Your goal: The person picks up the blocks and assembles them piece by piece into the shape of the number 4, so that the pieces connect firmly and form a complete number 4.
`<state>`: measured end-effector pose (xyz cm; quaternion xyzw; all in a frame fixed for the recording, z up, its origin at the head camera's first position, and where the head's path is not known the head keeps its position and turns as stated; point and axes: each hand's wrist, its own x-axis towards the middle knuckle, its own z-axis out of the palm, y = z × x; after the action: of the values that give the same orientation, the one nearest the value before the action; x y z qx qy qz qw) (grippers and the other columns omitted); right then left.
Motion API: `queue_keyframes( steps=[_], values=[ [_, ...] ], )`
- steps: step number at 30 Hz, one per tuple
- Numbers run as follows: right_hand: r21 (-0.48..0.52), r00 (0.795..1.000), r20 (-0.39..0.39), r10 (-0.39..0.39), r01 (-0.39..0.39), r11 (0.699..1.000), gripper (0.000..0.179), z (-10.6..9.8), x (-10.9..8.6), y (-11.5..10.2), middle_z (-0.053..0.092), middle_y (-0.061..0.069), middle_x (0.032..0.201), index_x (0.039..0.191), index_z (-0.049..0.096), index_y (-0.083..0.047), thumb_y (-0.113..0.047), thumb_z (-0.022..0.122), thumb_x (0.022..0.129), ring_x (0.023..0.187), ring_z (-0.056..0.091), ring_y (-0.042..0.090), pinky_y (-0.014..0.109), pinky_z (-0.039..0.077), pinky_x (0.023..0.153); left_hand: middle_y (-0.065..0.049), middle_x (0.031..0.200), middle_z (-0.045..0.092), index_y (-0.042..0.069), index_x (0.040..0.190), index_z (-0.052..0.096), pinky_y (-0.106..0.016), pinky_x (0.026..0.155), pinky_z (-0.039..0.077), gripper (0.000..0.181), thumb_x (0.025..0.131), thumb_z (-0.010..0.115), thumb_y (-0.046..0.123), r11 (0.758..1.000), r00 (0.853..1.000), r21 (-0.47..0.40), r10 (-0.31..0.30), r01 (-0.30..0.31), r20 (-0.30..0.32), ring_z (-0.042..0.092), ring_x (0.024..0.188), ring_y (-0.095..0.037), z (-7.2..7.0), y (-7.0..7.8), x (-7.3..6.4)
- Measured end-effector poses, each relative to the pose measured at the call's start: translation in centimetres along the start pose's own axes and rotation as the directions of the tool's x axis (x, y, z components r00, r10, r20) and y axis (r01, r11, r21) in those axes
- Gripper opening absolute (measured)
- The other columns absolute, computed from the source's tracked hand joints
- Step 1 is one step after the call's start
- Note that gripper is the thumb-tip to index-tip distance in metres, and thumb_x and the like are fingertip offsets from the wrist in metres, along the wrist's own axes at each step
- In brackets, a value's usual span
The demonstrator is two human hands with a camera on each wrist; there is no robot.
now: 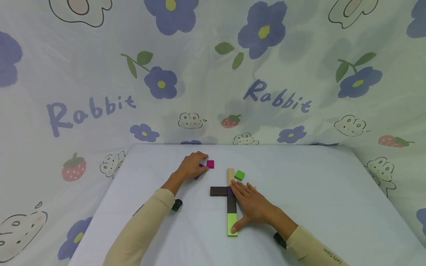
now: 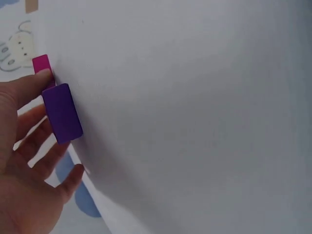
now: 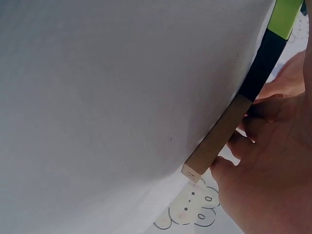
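In the head view, the left hand [image 1: 191,166] is curving loosely, thumb and forefinger parted, and the magenta block [image 1: 210,164] is lying just right of those fingertips, with the left being the nearer hand; a purple block [image 1: 198,177] is showing partly from beneath that hand, its long axis slanting away to the right. The right hand [image 1: 254,205] is resting on the row of blocks [image 1: 231,205], fingers nearly straight and gripping nothing, while the row is running straight away from the person and a green block [image 1: 239,175] is sitting just beyond the fingertips. In the left wrist view, the thumb tip is overlapping the magenta block and the purple block is covering part of the fingers; whether they are gripping either, I cannot tell. In the right wrist view, the row is slanting across in front of the fingers.
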<state>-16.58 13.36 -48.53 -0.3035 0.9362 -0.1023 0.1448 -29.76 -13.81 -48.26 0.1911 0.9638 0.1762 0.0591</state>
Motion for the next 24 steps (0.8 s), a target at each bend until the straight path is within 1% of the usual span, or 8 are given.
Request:
queue_keyframes(
  steps=[5, 9, 13, 16, 20, 24],
  values=[
    [0.0, 1.0, -0.008, -0.004, 0.004, 1.0, 0.145, -0.1, -0.1, 0.0, 0.011, 0.008, 0.169, 0.162, 0.016, -0.007, -0.091, 0.068, 0.056, 0.155, 0.009, 0.027, 0.05, 0.01, 0.123, -0.009, 0.127, 0.065, 0.009, 0.131, 0.066, -0.059, 0.105, 0.041, 0.041, 0.094, 0.072, 0.025, 1.0, 0.999, -0.019, 0.024, -0.025, -0.037, 0.056, 0.124, -0.033, 0.2, 0.1, 0.0],
    [-0.002, 1.0, -0.012, -0.007, 0.007, 1.0, 0.145, -0.2, -0.2, -0.1, 0.011, 0.008, 0.169, 0.162, 0.016, -0.006, -0.091, 0.068, 0.056, 0.155, 0.01, 0.027, 0.05, 0.011, 0.123, -0.008, 0.12, 0.067, 0.009, 0.128, 0.068, -0.058, 0.104, 0.042, 0.037, 0.094, 0.072, 0.024, 0.998, 0.998, -0.045, 0.03, -0.032, -0.049, 0.059, 0.12, -0.031, 0.1, 0.2, -0.1],
    [-0.002, 1.0, -0.017, -0.01, 0.01, 1.0, 0.145, -0.2, -0.3, -0.1, 0.012, 0.008, 0.169, 0.162, 0.017, -0.006, -0.091, 0.068, 0.056, 0.155, 0.011, 0.027, 0.05, 0.011, 0.123, -0.008, 0.12, 0.068, 0.009, 0.126, 0.068, -0.053, 0.105, 0.043, 0.037, 0.093, 0.073, 0.025, 0.998, 0.998, -0.048, 0.046, -0.049, -0.052, 0.06, 0.118, -0.029, 0.0, 0.3, -0.2],
    [-0.004, 1.0, -0.017, -0.013, 0.013, 1.0, 0.146, -0.2, -0.3, 0.0, 0.011, 0.009, 0.169, 0.162, 0.016, -0.006, -0.091, 0.068, 0.056, 0.155, 0.01, 0.027, 0.05, 0.011, 0.123, -0.008, 0.121, 0.069, 0.008, 0.125, 0.068, -0.05, 0.107, 0.043, 0.036, 0.093, 0.074, 0.023, 0.995, 0.997, -0.071, 0.059, -0.063, -0.052, 0.061, 0.119, -0.029, -0.1, 0.4, -0.4],
    [-0.007, 1.0, -0.018, -0.016, 0.016, 1.0, 0.146, -0.1, -0.3, 0.0, 0.011, 0.009, 0.169, 0.162, 0.016, -0.005, -0.091, 0.068, 0.056, 0.155, 0.01, 0.027, 0.05, 0.011, 0.123, -0.007, 0.124, 0.069, 0.01, 0.124, 0.069, -0.05, 0.108, 0.043, 0.036, 0.091, 0.075, 0.025, 0.991, 0.998, -0.128, 0.043, -0.048, -0.044, 0.06, 0.121, -0.03, -0.1, 0.7, -0.7],
    [-0.011, 1.0, -0.018, -0.016, 0.016, 1.0, 0.146, -0.1, -0.2, 0.0, 0.012, 0.01, 0.169, 0.162, 0.016, -0.005, -0.092, 0.067, 0.056, 0.155, 0.011, 0.027, 0.05, 0.011, 0.123, -0.005, 0.124, 0.069, 0.013, 0.123, 0.069, -0.05, 0.105, 0.046, 0.036, 0.09, 0.077, 0.027, 0.986, 0.998, -0.162, 0.031, -0.038, -0.047, 0.061, 0.118, -0.028, -0.1, 0.9, -1.1]
  ],
)
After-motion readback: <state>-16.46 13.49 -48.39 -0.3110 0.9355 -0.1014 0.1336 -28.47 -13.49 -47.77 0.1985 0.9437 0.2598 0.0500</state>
